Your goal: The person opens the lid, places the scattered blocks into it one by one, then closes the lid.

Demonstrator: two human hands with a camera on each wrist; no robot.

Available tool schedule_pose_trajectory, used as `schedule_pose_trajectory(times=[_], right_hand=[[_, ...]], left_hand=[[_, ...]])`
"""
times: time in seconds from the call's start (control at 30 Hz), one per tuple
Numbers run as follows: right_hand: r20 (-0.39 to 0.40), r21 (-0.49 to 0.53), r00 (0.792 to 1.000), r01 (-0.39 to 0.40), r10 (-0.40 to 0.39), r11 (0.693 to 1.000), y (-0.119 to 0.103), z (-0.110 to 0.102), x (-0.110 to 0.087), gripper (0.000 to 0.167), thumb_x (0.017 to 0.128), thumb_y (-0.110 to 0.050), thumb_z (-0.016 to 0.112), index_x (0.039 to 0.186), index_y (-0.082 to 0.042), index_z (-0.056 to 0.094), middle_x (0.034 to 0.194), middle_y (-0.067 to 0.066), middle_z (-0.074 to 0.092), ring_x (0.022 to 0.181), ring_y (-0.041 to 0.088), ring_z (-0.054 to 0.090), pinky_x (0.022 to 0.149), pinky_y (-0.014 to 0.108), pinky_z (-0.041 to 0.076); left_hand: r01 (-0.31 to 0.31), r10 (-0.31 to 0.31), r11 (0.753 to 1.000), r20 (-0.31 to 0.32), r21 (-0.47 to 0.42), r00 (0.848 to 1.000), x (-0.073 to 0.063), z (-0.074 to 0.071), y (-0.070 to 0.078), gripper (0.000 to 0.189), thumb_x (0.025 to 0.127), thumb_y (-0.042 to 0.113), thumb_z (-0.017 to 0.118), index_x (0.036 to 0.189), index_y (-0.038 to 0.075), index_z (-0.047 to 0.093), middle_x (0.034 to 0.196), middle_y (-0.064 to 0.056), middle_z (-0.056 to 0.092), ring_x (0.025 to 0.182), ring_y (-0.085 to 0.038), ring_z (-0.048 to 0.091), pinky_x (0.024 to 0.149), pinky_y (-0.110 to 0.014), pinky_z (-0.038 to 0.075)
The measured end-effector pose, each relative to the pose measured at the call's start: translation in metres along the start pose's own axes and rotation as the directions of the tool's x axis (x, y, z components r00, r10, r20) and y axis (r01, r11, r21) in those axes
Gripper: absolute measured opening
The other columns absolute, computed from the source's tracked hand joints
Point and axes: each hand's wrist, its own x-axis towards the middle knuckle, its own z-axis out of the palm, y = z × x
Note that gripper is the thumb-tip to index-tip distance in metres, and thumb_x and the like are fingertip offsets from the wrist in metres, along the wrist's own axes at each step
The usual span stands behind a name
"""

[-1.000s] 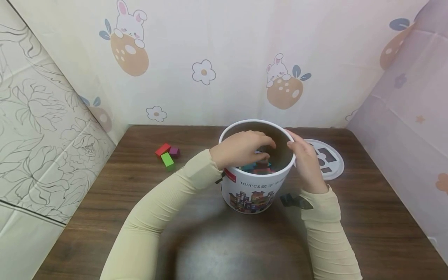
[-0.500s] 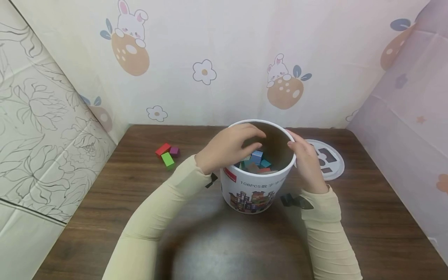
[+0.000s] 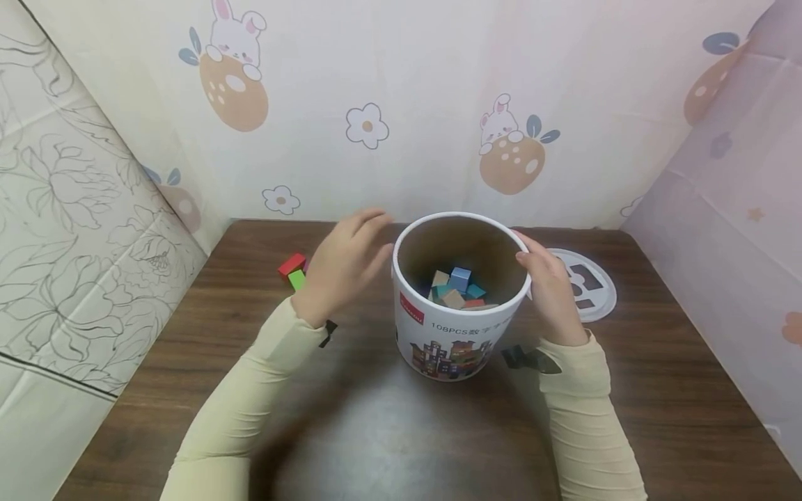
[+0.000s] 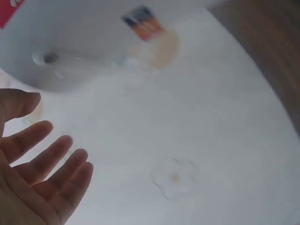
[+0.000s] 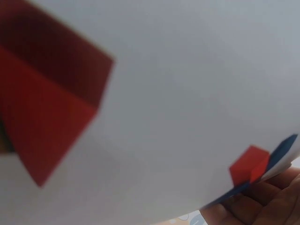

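We saw the bucket (image 3: 457,334) standing upright on the table (image 3: 677,390), the right hand (image 3: 554,296) gripping it at the rim on its right side. That thumb lay bent at the rim and the fingers curled against the wall; how tightly they pressed, we could not tell. Inside, well below the rim, we saw a blue block (image 3: 460,280) and a tan block (image 3: 452,299) among others.

The left hand (image 3: 343,264) hung just left of the bucket, its fingers loosely spread and slightly bent, the palm in sight of the left wrist camera. Behind it we made out a red block (image 3: 291,265) and a green block (image 3: 297,280), the green one partly hidden. The lid (image 3: 600,298) lay flat beyond the right hand, before a patterned cloth (image 3: 426,83).
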Motion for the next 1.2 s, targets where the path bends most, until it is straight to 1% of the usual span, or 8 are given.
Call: schedule_pose_trajectory(times=[0.17, 0.3, 0.57, 0.73, 0.83, 0.93, 1.1, 1.2], right_hand=[[0.001, 0.012, 1.0, 0.001, -0.001, 1.0, -0.001, 0.0, 0.0, 0.045, 0.105, -0.029, 0.034, 0.145, -0.016, 0.049, 0.148, 0.007, 0.049, 0.134, 0.028, 0.045, 0.11, 0.06, 0.036], [0.005, 0.015, 1.0, 0.012, -0.012, 1.0, -0.002, 0.0, -0.001, 0.044, 0.105, -0.029, 0.035, 0.145, -0.015, 0.049, 0.148, 0.007, 0.049, 0.134, 0.028, 0.045, 0.11, 0.06, 0.036], [0.008, 0.019, 1.0, -0.007, 0.007, 1.0, -0.002, 0.0, -0.001, 0.044, 0.105, -0.03, 0.035, 0.145, -0.017, 0.048, 0.149, 0.006, 0.049, 0.135, 0.028, 0.045, 0.11, 0.06, 0.036], [0.005, 0.016, 1.0, -0.019, 0.019, 1.0, -0.003, 0.0, -0.001, 0.045, 0.104, -0.032, 0.036, 0.145, -0.018, 0.048, 0.15, 0.005, 0.048, 0.136, 0.028, 0.043, 0.111, 0.061, 0.034], [0.007, 0.012, 1.0, -0.018, 0.018, 1.0, -0.002, 0.0, -0.001, 0.046, 0.104, -0.033, 0.036, 0.146, -0.018, 0.047, 0.15, 0.005, 0.047, 0.137, 0.029, 0.042, 0.11, 0.062, 0.034], [0.011, 0.009, 1.0, -0.018, 0.018, 1.0, -0.003, 0.0, -0.001, 0.046, 0.104, -0.033, 0.035, 0.146, -0.018, 0.046, 0.15, 0.005, 0.047, 0.136, 0.03, 0.042, 0.11, 0.063, 0.034], [0.011, 0.007, 1.0, -0.014, 0.014, 1.0, -0.002, 0.0, -0.001, 0.046, 0.104, -0.031, 0.035, 0.146, -0.016, 0.046, 0.151, 0.006, 0.047, 0.137, 0.03, 0.042, 0.11, 0.063, 0.034], [0.009, 0.003, 1.0, -0.01, 0.01, 1.0, -0.002, -0.001, -0.001, 0.046, 0.105, -0.031, 0.035, 0.147, -0.015, 0.046, 0.151, 0.006, 0.046, 0.138, 0.03, 0.041, 0.111, 0.063, 0.033]], left_hand=[[0.046, -0.047, 0.998, 0.021, 0.047, 0.999, -0.028, 0.002, -0.037, 0.038, 0.091, 0.018, 0.067, 0.127, 0.005, 0.061, 0.127, -0.014, 0.062, 0.117, -0.033, 0.058, 0.102, -0.044, 0.048], [0.12, -0.132, 0.988, 0.123, 0.094, 0.984, -0.054, 0.005, -0.062, 0.039, 0.091, 0.02, 0.068, 0.126, 0.005, 0.061, 0.126, -0.015, 0.062, 0.114, -0.036, 0.059, 0.096, -0.047, 0.05], [0.254, -0.307, 0.947, 0.318, 0.199, 0.897, -0.089, 0.013, -0.104, 0.039, 0.088, 0.021, 0.071, 0.121, 0.002, 0.063, 0.123, -0.018, 0.062, 0.111, -0.041, 0.058, 0.093, -0.054, 0.049], [0.31, -0.38, 0.922, 0.401, 0.231, 0.833, -0.102, 0.016, -0.114, 0.039, 0.088, 0.022, 0.07, 0.12, 0.001, 0.064, 0.122, -0.022, 0.061, 0.106, -0.043, 0.059, 0.088, -0.057, 0.051], [0.327, -0.398, 0.917, 0.437, 0.23, 0.807, -0.108, 0.018, -0.117, 0.036, 0.088, 0.022, 0.07, 0.118, 0.002, 0.065, 0.121, -0.022, 0.061, 0.102, -0.041, 0.061, 0.084, -0.056, 0.052], [0.328, -0.392, 0.919, 0.446, 0.217, 0.804, -0.112, 0.022, -0.12, 0.033, 0.088, 0.019, 0.07, 0.115, 0.002, 0.065, 0.117, -0.022, 0.06, 0.097, -0.038, 0.062, 0.082, -0.054, 0.053], [0.323, -0.376, 0.927, 0.427, 0.193, 0.823, -0.11, 0.029, -0.126, 0.034, 0.086, 0.014, 0.072, 0.116, -0.002, 0.064, 0.111, -0.022, 0.058, 0.089, -0.033, 0.064, 0.081, -0.049, 0.054], [0.326, -0.379, 0.925, 0.43, 0.194, 0.819, -0.106, 0.033, -0.129, 0.037, 0.086, 0.013, 0.072, 0.118, -0.003, 0.063, 0.114, -0.025, 0.056, 0.088, -0.035, 0.065, 0.081, -0.05, 0.055]])
